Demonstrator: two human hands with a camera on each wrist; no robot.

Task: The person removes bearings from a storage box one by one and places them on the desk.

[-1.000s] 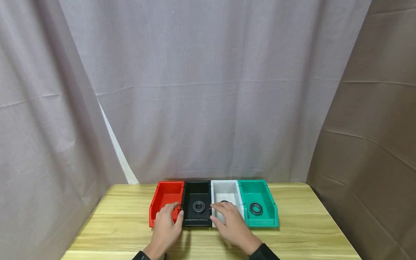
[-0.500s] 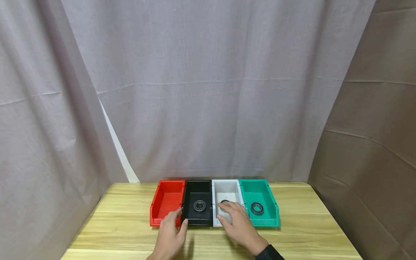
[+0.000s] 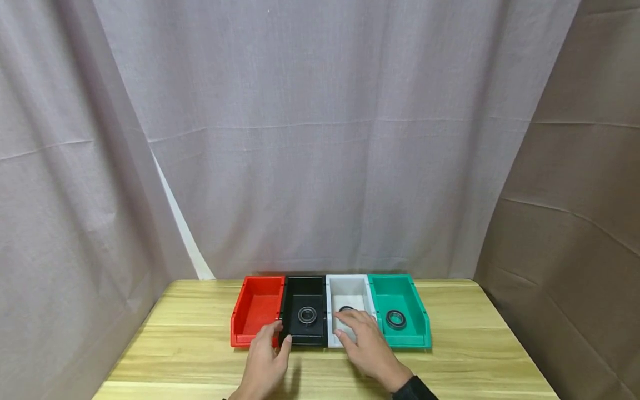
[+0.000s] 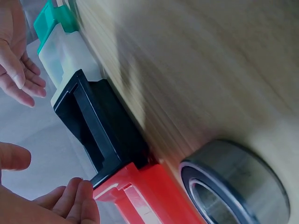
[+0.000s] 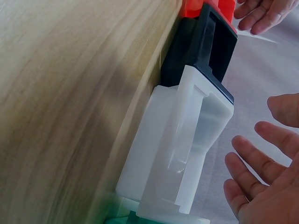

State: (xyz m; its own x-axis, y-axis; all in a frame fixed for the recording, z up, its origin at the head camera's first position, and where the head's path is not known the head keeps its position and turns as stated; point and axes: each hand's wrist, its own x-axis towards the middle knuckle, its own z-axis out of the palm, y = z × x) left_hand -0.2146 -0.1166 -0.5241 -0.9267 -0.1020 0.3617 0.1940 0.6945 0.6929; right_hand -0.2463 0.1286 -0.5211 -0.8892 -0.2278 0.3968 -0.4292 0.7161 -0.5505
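In the head view, my left hand is at the front corner where the red bin meets the black bin. Its fingers are spread and hold nothing. Over the front of the white bin hovers my right hand, thumb apart from loosely bent fingers, also holding nothing. A ball bearing lies flat in the black bin, and another bearing in the green bin. The white bin's bearing is partly hidden by my right fingers. The left wrist view shows a large bearing close to the camera.
The bins stand side by side, open fronts towards me, on a wood-grain table. A grey curtain hangs behind them and a brown cloth on the right.
My left hand has drawn back a little from the bins and slightly right. My right hand has shifted slightly right over the white bin. The bearings stay in their bins.
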